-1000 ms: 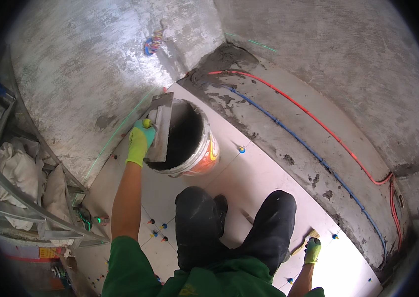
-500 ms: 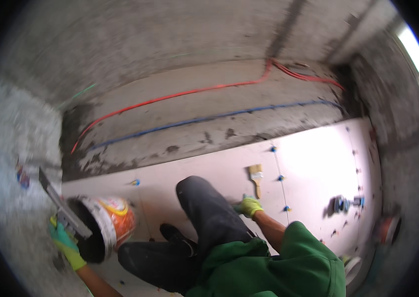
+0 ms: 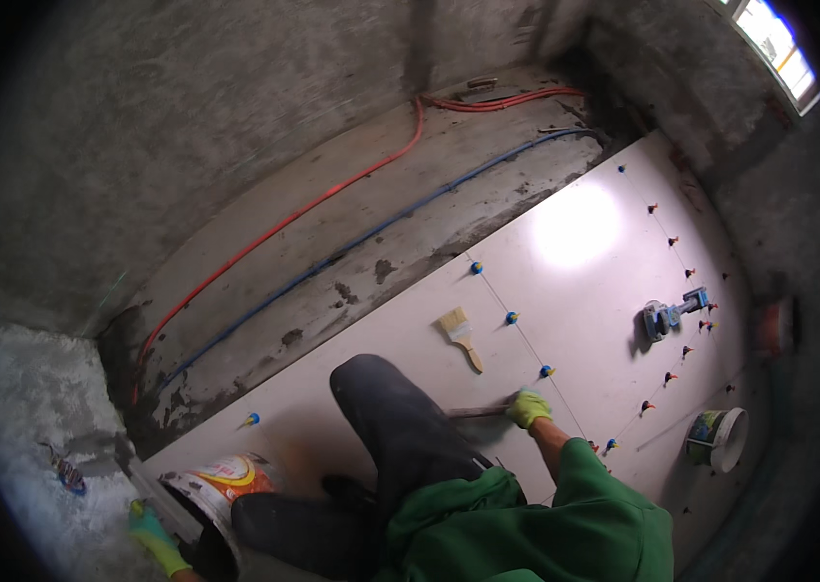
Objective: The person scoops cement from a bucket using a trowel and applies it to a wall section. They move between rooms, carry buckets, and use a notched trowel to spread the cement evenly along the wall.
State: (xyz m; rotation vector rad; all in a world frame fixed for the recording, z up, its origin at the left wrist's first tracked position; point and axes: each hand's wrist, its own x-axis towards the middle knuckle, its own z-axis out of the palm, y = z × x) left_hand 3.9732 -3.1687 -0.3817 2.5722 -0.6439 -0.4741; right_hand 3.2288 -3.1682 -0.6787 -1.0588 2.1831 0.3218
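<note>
My left hand, in a green and yellow glove, is closed on a long, flat grey trowel held at the mouth of a tipped orange and white bucket. The bucket's inside is dark. My right hand, gloved the same way, closes round the end of a greyish-brown bar-shaped handle low over the pale tiles; its other end goes out of sight behind my knee. A flat paintbrush with pale bristles and a wooden handle lies on the tile beyond that hand.
Large pale tiles bear blue and red levelling clips along their joints. A blue tool and a small bucket stand to the right. Red conduit and blue conduit cross the bare screed at the back.
The view has swung, so the tiles now slope up to the right. My right hand now plainly holds the bar-shaped handle, away from my knee. The left hand keeps the trowel by the bucket.
</note>
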